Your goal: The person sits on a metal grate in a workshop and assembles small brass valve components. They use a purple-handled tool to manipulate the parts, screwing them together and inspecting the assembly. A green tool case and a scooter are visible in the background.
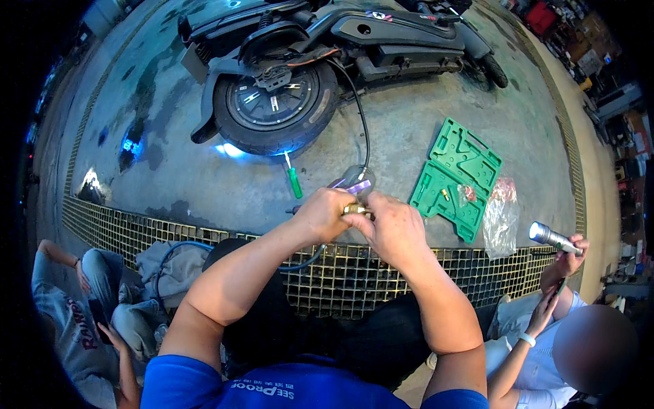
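My left hand (325,213) and my right hand (390,226) meet in front of me over the floor grate. Both grip a small brass fitting (355,209) at the end of a black hose (360,112). The hose runs up to the rear wheel (274,105) of a scooter lying on its side. A round gauge with a purple part (355,181) sits just beyond my fingers. A green-handled tool (294,180) lies on the concrete below the tyre.
An open green tool case (455,178) and a clear plastic bag (501,217) lie at right. A person at lower right holds a silver flashlight (553,238). Another person crouches at lower left. A metal grate (122,228) crosses the floor.
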`<state>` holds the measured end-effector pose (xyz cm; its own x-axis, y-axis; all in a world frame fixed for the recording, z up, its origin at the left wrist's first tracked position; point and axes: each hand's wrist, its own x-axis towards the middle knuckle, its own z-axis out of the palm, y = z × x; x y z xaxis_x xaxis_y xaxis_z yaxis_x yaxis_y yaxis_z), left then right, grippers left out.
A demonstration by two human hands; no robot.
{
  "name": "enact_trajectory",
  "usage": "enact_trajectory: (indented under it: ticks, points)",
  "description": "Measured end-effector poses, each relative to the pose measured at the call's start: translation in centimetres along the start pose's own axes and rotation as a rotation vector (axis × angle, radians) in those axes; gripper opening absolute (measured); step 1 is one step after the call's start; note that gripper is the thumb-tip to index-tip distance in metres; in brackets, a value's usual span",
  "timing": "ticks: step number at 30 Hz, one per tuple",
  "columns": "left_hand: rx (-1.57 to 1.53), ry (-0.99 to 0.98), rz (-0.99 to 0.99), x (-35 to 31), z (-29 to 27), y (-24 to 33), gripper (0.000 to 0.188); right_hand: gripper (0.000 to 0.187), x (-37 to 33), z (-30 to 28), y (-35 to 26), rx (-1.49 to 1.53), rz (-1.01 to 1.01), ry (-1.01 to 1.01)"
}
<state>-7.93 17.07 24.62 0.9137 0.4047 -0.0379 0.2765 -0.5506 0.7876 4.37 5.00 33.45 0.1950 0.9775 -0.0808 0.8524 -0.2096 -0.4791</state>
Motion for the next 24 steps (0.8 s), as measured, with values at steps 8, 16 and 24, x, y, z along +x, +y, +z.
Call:
enact_trajectory:
  ticks: [8, 16, 24]
  points:
    - [-0.012, 0.051, 0.05, -0.2, -0.2, 0.2, 0.016, 0.035, -0.1, 0.4, 0.8, 0.017, 0.048, -0.039]
    - [0.048, 0.076, 0.113, -0.4, 0.0, 0.1, 0.017, 0.029, 0.1, 0.1, 0.2, -0.078, 0.1, -0.113]
    - [0.032, 0.051, 0.069, -0.5, -0.4, 0.4, 0.019, 0.036, -0.1, 0.2, 0.8, 0.084, 0.038, -0.095]
